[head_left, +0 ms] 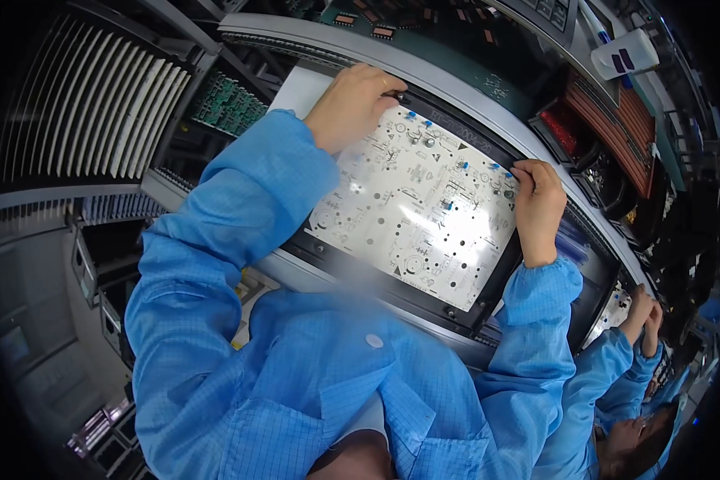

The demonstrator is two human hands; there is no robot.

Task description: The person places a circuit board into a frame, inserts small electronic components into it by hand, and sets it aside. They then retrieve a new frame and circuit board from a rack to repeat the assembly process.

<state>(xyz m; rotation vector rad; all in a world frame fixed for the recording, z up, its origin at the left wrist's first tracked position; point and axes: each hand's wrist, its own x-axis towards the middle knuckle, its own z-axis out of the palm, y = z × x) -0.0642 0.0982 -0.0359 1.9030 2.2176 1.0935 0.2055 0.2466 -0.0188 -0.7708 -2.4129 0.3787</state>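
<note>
A white circuit board (384,216), printed with dark outlines and dotted with holes, lies in a black carrier frame (424,302) before me. Several small blue components (466,166) and small round parts stand along its far side. At the board's far left corner, my left hand (350,106) has its fingers curled and pressed together beside a small dark piece; what they hold is hidden. My right hand (539,204) rests at the far right corner, thumb and forefinger closed together next to a blue component. Whatever is between those fingertips is too small to make out.
A metal conveyor rail (288,42) runs beyond the carrier. Parts bins, one with red pieces (558,132), stand at the far right near a white container (626,54). Green boards (228,102) sit in a rack at left. A co-worker's hands (642,312) work at lower right.
</note>
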